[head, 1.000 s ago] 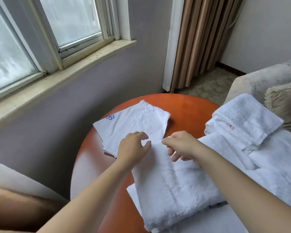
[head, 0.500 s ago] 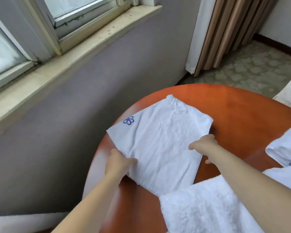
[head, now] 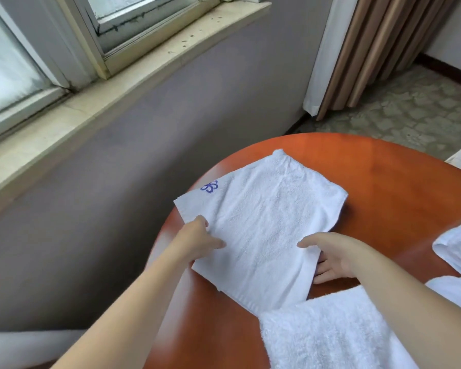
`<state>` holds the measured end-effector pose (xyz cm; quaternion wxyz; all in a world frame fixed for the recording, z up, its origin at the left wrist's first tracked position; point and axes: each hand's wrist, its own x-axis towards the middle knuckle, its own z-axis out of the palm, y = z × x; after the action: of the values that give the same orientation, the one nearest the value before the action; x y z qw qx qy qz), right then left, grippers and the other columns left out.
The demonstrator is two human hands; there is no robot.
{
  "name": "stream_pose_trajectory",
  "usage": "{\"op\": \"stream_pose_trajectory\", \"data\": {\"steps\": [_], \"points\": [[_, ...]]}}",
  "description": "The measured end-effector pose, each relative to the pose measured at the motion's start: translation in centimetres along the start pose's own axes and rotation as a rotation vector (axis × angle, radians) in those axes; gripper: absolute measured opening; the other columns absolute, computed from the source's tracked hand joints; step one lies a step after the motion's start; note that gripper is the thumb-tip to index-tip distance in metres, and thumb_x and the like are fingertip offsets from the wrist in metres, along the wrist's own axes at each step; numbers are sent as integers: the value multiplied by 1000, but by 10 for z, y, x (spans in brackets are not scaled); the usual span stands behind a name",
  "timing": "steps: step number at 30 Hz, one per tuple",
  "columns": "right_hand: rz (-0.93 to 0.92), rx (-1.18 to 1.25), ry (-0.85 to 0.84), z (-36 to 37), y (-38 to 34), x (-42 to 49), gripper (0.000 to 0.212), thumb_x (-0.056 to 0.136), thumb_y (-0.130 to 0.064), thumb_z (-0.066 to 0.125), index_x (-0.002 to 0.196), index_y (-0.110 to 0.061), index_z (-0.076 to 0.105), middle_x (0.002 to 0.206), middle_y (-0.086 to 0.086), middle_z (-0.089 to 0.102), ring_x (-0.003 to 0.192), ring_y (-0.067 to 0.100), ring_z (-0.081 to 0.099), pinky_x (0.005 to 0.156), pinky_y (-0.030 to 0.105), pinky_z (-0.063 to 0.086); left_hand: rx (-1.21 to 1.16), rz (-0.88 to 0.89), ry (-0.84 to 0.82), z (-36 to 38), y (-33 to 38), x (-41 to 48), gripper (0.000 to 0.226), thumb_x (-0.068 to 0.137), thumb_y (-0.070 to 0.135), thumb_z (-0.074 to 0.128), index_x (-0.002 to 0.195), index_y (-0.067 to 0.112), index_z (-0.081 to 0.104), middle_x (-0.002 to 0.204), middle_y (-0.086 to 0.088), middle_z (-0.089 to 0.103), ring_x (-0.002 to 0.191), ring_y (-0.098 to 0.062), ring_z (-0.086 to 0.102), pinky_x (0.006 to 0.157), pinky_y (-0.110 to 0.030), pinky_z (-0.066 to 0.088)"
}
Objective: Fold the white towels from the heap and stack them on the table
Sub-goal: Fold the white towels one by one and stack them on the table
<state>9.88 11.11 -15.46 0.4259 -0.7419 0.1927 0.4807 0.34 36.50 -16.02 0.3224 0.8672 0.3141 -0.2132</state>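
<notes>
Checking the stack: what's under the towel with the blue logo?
The orange table shows around the towel, and the right hand's fingers reach under its right edge. Anything beneath its middle is covered.

Round orange table (head: 383, 182) — folded towel (head: 264, 222), fluffy towel (head: 330, 336) on it.

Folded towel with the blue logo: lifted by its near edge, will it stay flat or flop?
Probably flops: the folded towel is soft terry, and its edge drapes over the right hand. Likely light: it looks thin, and the left hand merely pinches its edge. It may slide readily on the glossy table.
</notes>
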Motion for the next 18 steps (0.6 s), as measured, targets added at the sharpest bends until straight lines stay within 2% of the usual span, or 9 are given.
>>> {"op": "stream_pose_trajectory", "data": {"steps": [2, 4, 7, 9, 11, 14, 16, 18], "points": [[23, -28, -88, 5, 9, -1, 31, 89, -10, 63, 116, 1, 52, 107, 21, 65, 99, 39, 63, 93, 52, 49, 87, -19, 31, 10, 3, 2, 58, 73, 39, 79, 109, 11, 43, 104, -4, 52, 87, -21, 51, 58, -30, 41], [34, -29, -122, 8, 16, 0, 24, 88, -4, 62, 111, 0, 58, 104, 20, 69, 98, 38, 66, 95, 55, 48, 183, -38, -3, 13, 5, 2, 54, 71, 40, 80, 98, 12, 43, 92, -2, 50, 81, -20, 50, 53, -28, 36], [48, -56, -141, 8, 16, -6, 21, 88, -1, 59, 109, 0, 61, 98, 17, 73, 92, 34, 68, 79, 51, 54, 218, -58, -115, 16, 3, 2, 43, 74, 38, 78, 71, 14, 43, 69, 1, 48, 58, -16, 46, 45, -24, 32], [52, -42, -148, 6, 12, -11, 26, 89, -3, 56, 114, -1, 60, 101, 16, 72, 92, 33, 68, 74, 48, 55, 177, -40, -131, 12, 1, 3, 40, 77, 33, 75, 65, 13, 42, 66, 0, 46, 56, -16, 41, 46, -24, 29], [30, 10, -178, 5, 7, -20, 32, 89, -6, 51, 121, -5, 57, 107, 16, 71, 95, 35, 68, 77, 48, 55, 33, -15, -111, -2, 3, 4, 24, 81, 26, 69, 75, 11, 51, 79, -3, 52, 67, -20, 48, 55, -24, 38], [-35, 151, -275, 6, 3, -35, 33, 90, -6, 42, 120, -10, 56, 110, 15, 71, 101, 36, 67, 88, 55, 48, -271, 11, -116, -32, 14, 0, 12, 88, 18, 59, 98, 13, 55, 105, -7, 58, 89, -27, 64, 70, -35, 56], [-108, 241, -350, 11, 1, -44, 33, 92, -6, 40, 118, -10, 58, 108, 12, 71, 99, 31, 66, 96, 60, 42, -382, 105, -63, -52, 21, 1, 12, 88, 14, 60, 99, 15, 57, 108, -10, 63, 96, -28, 67, 67, -35, 57], [-184, 375, -385, 19, 0, -51, 32, 92, -3, 41, 118, -6, 59, 98, 12, 70, 88, 25, 67, 98, 60, 44, -418, 191, 71, -67, 27, 4, 17, 84, 13, 64, 101, 15, 62, 104, -11, 65, 91, -26, 67, 63, -32, 56]]}}
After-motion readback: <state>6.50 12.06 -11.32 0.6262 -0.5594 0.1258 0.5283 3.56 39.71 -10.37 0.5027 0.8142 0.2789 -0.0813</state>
